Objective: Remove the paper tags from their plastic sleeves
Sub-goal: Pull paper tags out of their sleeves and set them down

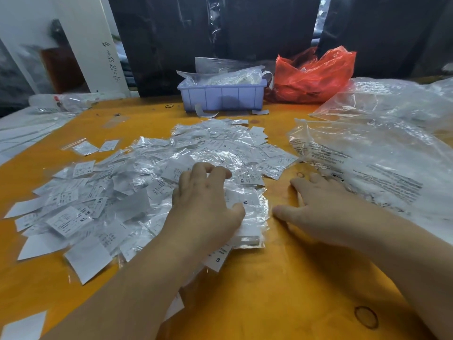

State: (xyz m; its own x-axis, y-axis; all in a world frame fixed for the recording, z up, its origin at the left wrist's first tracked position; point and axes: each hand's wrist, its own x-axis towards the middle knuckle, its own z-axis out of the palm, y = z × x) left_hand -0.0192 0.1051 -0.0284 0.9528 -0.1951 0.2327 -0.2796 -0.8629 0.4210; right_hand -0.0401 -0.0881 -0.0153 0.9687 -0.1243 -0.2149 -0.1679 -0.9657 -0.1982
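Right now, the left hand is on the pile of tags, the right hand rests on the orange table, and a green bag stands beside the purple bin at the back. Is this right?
Not quite: the bag beside the purple bin is red, not green, as the head view shows. The rest holds: the left hand is on the pile of tags and the right hand rests on the orange table.
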